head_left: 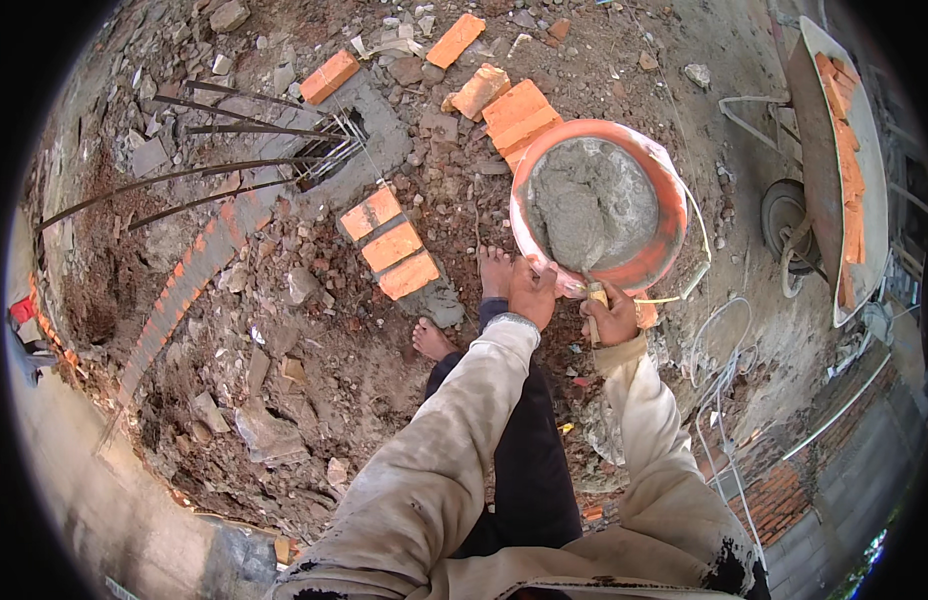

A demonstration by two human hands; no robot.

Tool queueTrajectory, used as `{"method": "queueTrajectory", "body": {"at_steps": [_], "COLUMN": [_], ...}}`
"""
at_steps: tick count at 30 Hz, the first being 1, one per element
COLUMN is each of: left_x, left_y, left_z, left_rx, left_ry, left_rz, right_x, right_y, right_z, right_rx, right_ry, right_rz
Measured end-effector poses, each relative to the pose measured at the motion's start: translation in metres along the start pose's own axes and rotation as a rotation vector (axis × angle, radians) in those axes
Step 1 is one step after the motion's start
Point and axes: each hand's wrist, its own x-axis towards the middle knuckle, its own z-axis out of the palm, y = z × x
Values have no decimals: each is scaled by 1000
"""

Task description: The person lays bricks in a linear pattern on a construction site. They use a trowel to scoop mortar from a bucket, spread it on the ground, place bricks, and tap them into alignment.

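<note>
An orange plastic bucket [659, 240] with grey wet mortar [584, 215] in it stands on the dirt just beyond my hands. My left hand [531, 292] is closed on the bucket's near rim. My right hand [609, 318], close by on the right, grips a pale wooden handle [596, 292] at the bucket's lower edge; the far end of that tool is hidden or unclear. Left of the bucket, a short row of orange bricks [391, 242] with grey mortar between them lies on a mortar bed, beside my bare feet [434, 341].
Rebar [224, 130] sticks out of a concrete footing upper left, above a low brick edge [189, 285]. Loose bricks [521, 115] lie behind the bucket. A wheelbarrow [864, 120] holding bricks stands at the right, near a looped white hose [724, 365]. Rubble covers the ground.
</note>
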Motion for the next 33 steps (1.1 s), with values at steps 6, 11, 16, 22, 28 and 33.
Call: {"method": "queueTrajectory", "body": {"at_steps": [6,11,16,22,28,33], "left_x": [8,-16,-36,-141,-272,-269], "left_y": [-3,71,31,-99,-186,-134], "left_z": [-13,0,-57,-216,-342,-308], "left_rx": [249,409,242,329,291,153], "left_ry": [79,46,125,402,725,697], "left_rz": [-19,-74,-213,-285,-438,-564], "right_x": [-15,-42,-60,-34,98,140], "right_y": [-12,-46,-59,-10,66,100], "right_z": [-12,-35,21,166,339,342], "right_rx": [-51,-115,-229,-279,428,577], "right_ry": [-9,17,-140,-409,-887,-1053], "right_rz": [-103,-156,-234,-134,675,815]}}
